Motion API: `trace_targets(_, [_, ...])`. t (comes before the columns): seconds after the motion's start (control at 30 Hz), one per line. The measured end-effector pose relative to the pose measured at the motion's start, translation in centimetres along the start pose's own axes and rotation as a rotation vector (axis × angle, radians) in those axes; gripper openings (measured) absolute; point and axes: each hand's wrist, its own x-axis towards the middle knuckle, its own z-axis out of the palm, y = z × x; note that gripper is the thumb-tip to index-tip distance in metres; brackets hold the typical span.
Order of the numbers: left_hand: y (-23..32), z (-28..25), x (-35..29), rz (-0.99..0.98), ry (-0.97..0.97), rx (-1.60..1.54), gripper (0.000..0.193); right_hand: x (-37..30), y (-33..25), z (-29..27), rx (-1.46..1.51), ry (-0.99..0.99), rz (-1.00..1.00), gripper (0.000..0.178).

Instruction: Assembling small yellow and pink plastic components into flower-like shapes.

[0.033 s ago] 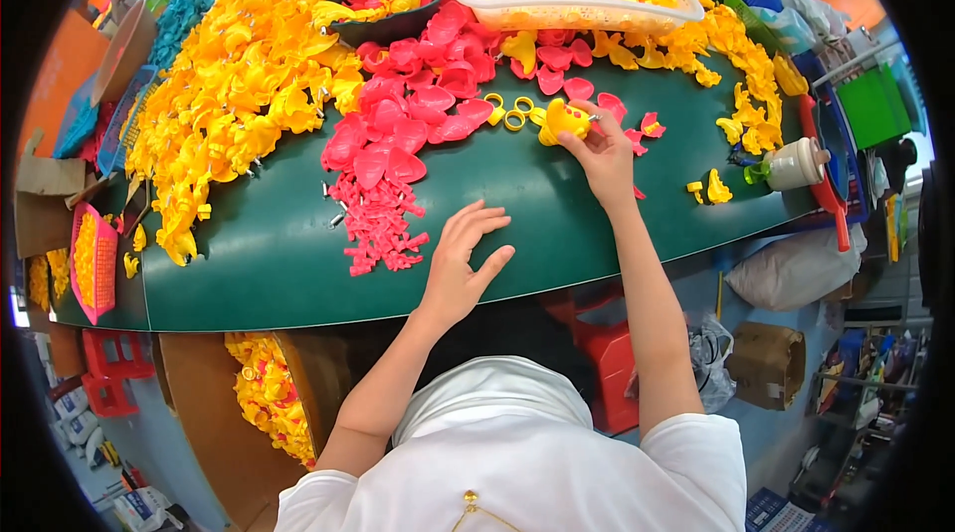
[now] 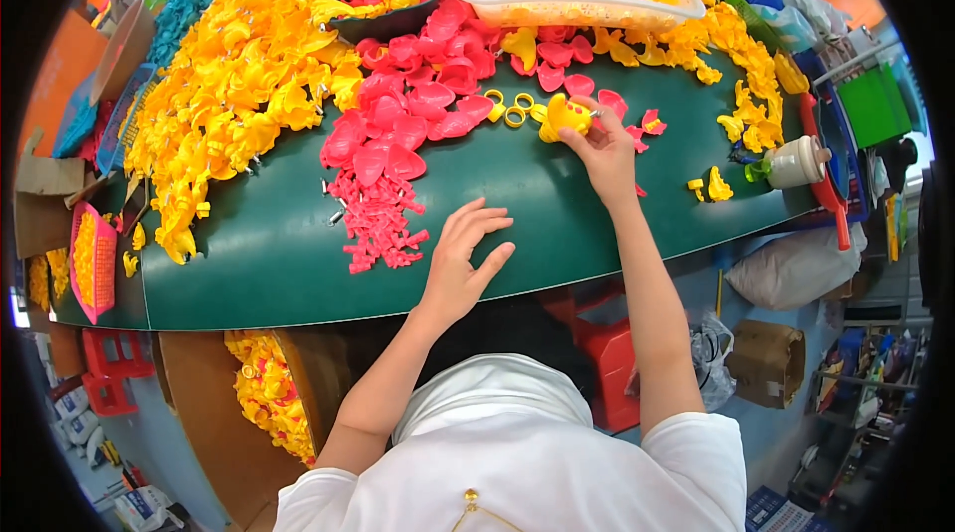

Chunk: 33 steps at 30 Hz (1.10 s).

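My right hand (image 2: 606, 156) pinches a small yellow plastic toy piece (image 2: 569, 116) with red marks, just above the green table. Left of that piece lie several yellow plastic rings (image 2: 514, 117). My left hand (image 2: 466, 252) hovers over the table near its front edge, fingers apart and holding nothing. Beside it is a heap of small pink plastic parts (image 2: 383, 219), with larger pink shell-shaped pieces (image 2: 398, 129) piled behind. A few more pink pieces (image 2: 652, 122) lie to the right of my right hand.
Yellow plastic parts (image 2: 234, 65) cover the table's left side. At the back stand a white basket (image 2: 577, 13) of yellow rings and a dark bowl (image 2: 398, 23). A white cylindrical container (image 2: 799, 163) lies at right. Below the table, a cardboard box (image 2: 204, 423) holds yellow pieces.
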Motion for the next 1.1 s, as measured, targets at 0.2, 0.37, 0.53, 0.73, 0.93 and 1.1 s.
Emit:
trace_targets(0.2, [2.1,1.3,4.6,0.119,0.067,0.297,0.028,-0.7,-2.3,-0.5,0.411,0.154,0.098,0.04])
trace_targets(0.37, [1.0,6.1,14.5,0.12,0.069,0.823,0.034,-3.9,-2.3,-2.1,0.547,0.285,0.108,0.041])
trace_targets(0.53, [0.3,4.6,10.8,0.177,0.099,0.662,0.026,-6.8,-1.8,-3.1,0.596,0.251,0.172,0.04])
trace_targets(0.73, [1.8,-0.3,3.7,-0.241,0.026,-0.001,0.022,-8.3,-1.8,0.4,0.629,0.13,0.276,0.042])
trace_targets(0.93, [-1.1,0.1,1.2,0.037,0.16,0.372,0.037,-8.5,-1.8,3.3,0.482,0.002,0.323,0.044])
trace_targets(1.1, [-0.7,-0.2,1.6,0.169,0.226,0.48,0.049,-8.1,-2.1,4.6,0.223,-0.152,0.22,0.042])
